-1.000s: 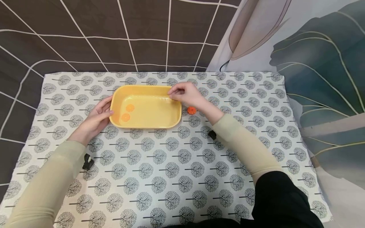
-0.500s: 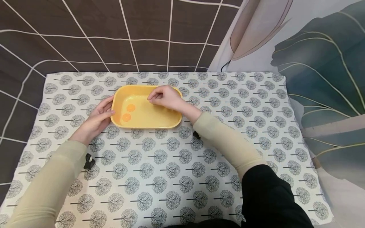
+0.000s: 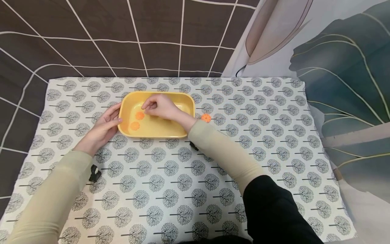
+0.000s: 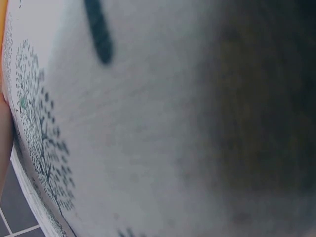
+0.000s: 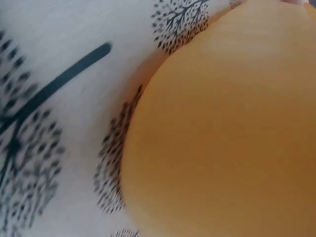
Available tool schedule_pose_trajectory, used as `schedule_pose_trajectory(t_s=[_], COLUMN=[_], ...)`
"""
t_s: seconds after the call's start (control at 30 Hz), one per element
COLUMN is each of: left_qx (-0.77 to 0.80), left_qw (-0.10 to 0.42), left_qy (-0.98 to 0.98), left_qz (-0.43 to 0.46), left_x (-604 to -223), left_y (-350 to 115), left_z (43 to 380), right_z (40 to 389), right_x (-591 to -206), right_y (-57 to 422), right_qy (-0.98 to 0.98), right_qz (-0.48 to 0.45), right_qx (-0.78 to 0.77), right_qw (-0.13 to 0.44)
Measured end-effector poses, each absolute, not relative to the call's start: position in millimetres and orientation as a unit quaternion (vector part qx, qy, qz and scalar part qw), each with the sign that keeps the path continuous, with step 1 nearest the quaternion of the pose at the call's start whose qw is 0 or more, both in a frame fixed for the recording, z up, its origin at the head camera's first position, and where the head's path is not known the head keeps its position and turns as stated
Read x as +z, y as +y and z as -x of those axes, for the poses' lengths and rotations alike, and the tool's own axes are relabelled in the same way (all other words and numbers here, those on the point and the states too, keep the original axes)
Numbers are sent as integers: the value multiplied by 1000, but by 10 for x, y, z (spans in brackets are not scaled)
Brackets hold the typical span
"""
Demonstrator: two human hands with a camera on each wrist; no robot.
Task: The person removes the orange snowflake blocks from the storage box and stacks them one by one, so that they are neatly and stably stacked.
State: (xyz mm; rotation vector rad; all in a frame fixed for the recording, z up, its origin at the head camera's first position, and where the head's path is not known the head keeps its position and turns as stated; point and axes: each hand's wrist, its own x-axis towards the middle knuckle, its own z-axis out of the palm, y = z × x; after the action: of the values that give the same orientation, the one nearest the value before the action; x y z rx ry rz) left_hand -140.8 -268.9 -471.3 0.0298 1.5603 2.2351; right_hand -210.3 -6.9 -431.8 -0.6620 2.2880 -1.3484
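Observation:
A shallow yellow tray [image 3: 161, 132] sits on the cloth, its outer wall filling much of the right wrist view [image 5: 222, 128]. My left hand [image 3: 105, 127] holds its left end, thumb at the rim and fingers along the outside. Inside lie two flat, round orange pieces, a front one [image 3: 135, 126] and a back one [image 3: 140, 116]. Above the tray's floor, just right of them, my right hand [image 3: 159, 106] has its fingers bent and fingertips close together; whether something small is between them is hidden. Another scalloped orange piece [image 3: 206, 118] with dark marks rests right of the tray.
A white cloth [image 3: 170, 203] printed with grey trees covers the table. Behind it hangs a dark curtain [image 3: 122, 20] with white grid lines. Patterned fabric [image 3: 341, 67] hangs at the right. A black device [image 3: 95, 173] is at the left wrist.
My right hand has moved left, from the tray's right rim across to beside the orange pieces inside. The left hand and tray have stayed put.

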Motion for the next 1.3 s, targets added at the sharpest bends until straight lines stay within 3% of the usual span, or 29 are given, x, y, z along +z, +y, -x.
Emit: schedule_pose_trajectory(t_s=[0.93,1.3], left_qx=[788,785], left_qw=[217,211], left_qy=[577,582], left_qz=[-6,-12], left_x=[-4682,-4684], left_y=[-2694,-2675], left_z=[1390,1387], right_z=[2076,2091], right_x=[-4436,-4480], right_y=[-346,-361], right_qy=[866,866], right_qz=[317,329], right_qx=[-340,-316], right_qw=[183,205])
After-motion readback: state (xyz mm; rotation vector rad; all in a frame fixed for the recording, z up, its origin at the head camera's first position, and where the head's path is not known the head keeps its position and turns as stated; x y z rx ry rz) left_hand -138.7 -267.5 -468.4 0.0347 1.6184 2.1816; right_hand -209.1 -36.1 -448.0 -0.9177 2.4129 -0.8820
